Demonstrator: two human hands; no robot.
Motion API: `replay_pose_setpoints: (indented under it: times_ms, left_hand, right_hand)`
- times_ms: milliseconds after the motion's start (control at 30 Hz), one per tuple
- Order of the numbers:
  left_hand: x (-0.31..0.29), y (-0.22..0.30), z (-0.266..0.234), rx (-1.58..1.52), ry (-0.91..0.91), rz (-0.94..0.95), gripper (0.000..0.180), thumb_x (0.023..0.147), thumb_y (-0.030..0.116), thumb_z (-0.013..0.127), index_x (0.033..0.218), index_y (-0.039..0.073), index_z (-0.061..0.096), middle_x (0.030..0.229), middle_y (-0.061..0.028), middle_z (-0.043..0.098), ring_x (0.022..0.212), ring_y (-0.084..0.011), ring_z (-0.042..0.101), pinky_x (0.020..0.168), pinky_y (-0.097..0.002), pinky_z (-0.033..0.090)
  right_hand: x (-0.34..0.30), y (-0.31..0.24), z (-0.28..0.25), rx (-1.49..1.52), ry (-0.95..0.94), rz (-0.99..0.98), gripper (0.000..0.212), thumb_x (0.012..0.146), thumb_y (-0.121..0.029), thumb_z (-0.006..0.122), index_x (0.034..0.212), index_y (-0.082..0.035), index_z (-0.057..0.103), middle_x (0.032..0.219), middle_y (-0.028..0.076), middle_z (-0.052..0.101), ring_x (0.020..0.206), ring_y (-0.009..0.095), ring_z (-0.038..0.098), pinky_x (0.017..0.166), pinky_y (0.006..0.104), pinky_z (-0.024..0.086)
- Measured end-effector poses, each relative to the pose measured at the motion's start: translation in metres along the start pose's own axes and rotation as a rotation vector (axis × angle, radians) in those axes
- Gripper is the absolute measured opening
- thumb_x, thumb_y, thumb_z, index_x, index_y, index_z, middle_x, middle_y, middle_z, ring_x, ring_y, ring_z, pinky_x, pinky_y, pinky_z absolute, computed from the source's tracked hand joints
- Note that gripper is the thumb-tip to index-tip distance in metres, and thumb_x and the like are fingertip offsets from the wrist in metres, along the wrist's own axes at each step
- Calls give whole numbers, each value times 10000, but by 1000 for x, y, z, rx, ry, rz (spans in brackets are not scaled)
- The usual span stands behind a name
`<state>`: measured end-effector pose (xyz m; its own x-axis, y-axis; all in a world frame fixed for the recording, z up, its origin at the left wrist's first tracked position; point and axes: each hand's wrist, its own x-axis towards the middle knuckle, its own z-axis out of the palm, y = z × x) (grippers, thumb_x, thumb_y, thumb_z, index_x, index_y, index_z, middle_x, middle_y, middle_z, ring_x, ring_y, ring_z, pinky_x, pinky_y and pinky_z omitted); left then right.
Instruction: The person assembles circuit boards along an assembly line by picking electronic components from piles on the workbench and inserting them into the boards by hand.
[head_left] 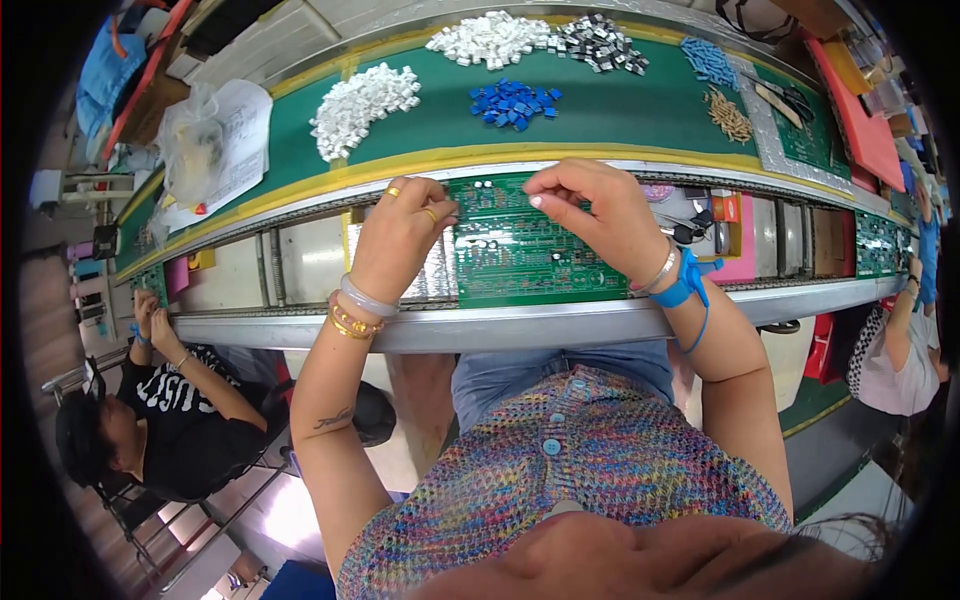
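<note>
A green circuit board lies across the two rails of the conveyor in front of me, with small parts standing along its far edge. My left hand is over the board's left edge, fingers curled together and the tips near the far left corner. Above the far right part of the board is my right hand, thumb and forefinger closed in a pinch. Whatever either hand holds is too small or hidden to make out. A blue wrist strap circles my right wrist.
Beyond the rail, a green bench carries piles of white connectors, more white connectors, black-and-white parts, blue blocks, blue cylinders and tan parts. Scissors lie far right. Co-workers' hands work at left, others at right.
</note>
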<state>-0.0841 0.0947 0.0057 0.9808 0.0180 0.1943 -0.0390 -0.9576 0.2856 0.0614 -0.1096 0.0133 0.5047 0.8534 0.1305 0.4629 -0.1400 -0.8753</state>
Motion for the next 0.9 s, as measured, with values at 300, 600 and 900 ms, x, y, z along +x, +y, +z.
replay_pose_setpoints:
  times_ms: [300,600,900]
  left_hand:
    - [8,-94,-22,83,357,-311,134,681,71,720,805,72,671,847,-54,598,841,-263,540,749,-359,449]
    - [11,-88,-16,65,466,-273,168,710,79,714,866,63,654,865,-61,631,832,-251,583,733,-346,482]
    - [2,-34,-11,-535,442,-419,127,791,51,680,905,17,637,806,-53,655,720,-106,628,669,-230,504]
  right_hand:
    - [-10,-10,2,-96,-62,51,140,826,-82,635,954,-27,625,840,92,651,757,174,638,659,279,502]
    - [-5,3,22,-380,14,-308,148,705,-49,686,829,-60,605,884,62,595,861,268,551,755,366,459]
    - [-1,10,42,-440,45,-323,99,659,-47,685,725,-52,613,871,47,543,864,241,512,759,341,457]
